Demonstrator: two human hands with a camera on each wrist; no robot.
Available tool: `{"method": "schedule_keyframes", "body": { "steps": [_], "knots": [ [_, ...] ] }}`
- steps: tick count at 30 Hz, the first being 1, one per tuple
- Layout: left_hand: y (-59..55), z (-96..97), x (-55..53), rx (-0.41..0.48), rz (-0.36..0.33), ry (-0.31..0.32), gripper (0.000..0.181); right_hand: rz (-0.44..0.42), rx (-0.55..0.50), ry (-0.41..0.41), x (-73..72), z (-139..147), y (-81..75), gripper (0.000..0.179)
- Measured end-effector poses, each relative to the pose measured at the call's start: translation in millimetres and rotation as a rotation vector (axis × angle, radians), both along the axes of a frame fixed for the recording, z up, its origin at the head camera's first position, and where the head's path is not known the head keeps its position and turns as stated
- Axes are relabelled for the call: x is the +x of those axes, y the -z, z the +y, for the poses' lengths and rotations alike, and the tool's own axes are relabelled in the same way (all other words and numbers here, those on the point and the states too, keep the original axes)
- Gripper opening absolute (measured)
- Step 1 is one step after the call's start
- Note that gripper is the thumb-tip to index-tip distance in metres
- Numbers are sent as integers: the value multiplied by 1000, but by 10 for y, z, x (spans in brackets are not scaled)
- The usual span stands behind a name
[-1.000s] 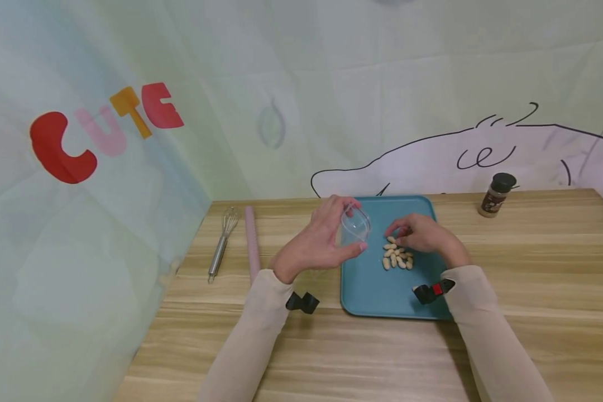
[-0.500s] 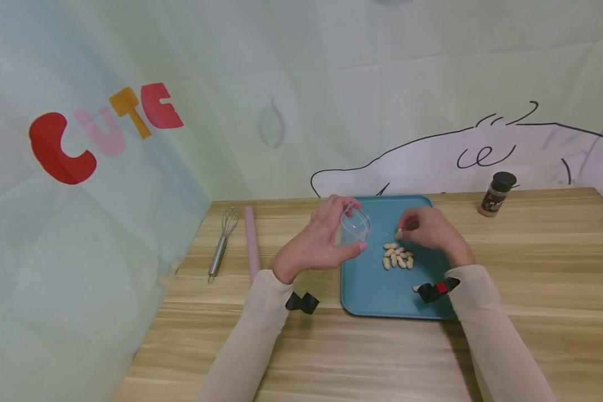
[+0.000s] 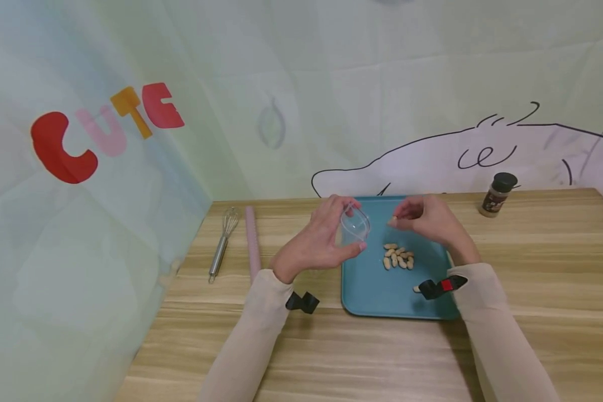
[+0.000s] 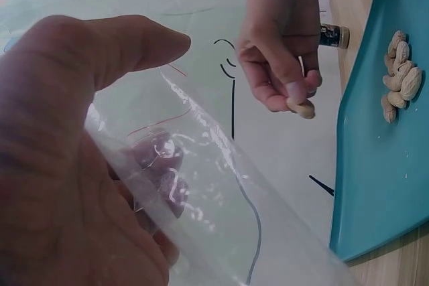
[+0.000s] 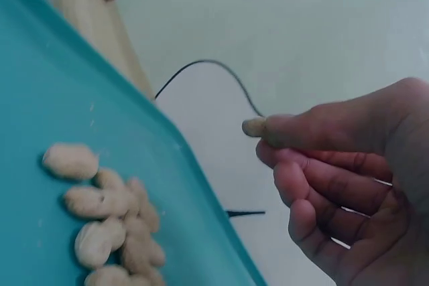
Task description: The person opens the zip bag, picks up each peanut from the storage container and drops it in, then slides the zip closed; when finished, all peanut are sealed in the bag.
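Note:
My left hand [image 3: 316, 240] holds a clear plastic bag [image 3: 355, 226] by its rim, its mouth held apart between thumb and fingers, over the left edge of a blue tray [image 3: 374, 298]. In the left wrist view the bag [image 4: 221, 185] shows no peanut inside. Thumb and fingertips of my right hand [image 3: 434, 223] pinch one peanut [image 4: 303, 108], raised above the tray to the right of the bag. Below lies a small heap of unshelled peanuts [image 3: 401, 258] on the tray. A lone peanut [image 3: 416, 289] sits nearer me, partly hidden by the right wrist strap.
A whisk [image 3: 222, 245] and a pink rod [image 3: 252, 240] lie left on the wooden table [image 3: 331, 363]. A black-capped spice jar [image 3: 498, 195] stands at the back right. Printed cloth [image 3: 291, 111] hangs behind and to the left.
My right hand has picked a peanut from the top of the heap and lifted it up and away, toward the tray's back. The left hand and bag have stayed in place.

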State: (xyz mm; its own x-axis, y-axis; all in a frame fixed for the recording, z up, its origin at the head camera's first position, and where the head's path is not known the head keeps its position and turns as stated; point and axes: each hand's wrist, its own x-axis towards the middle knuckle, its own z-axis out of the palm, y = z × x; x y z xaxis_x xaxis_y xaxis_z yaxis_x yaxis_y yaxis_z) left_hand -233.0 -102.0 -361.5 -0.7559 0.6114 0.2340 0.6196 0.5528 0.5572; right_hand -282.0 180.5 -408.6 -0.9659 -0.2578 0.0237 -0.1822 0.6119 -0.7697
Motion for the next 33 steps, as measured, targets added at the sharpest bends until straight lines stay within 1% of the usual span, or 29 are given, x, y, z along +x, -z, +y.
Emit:
{"method": "schedule_keyframes", "body": {
  "steps": [7,18,23,28,33],
  "knots": [
    [13,0,-4,0,2,4,64,22,-103,-35,62,2,-111,27],
    [14,-22,-17,12,16,13,66,157,-224,-89,187,-123,-347,20],
    [3,-21,-18,8,8,15,67,173,-222,-111,270,-191,-469,19],
    [-7,-21,-11,7,-8,13,66,191,-215,-186,337,-251,-572,16],
    [-7,-19,-11,12,-3,14,64,215,-178,-250,362,-305,-604,12]
  ]
}}
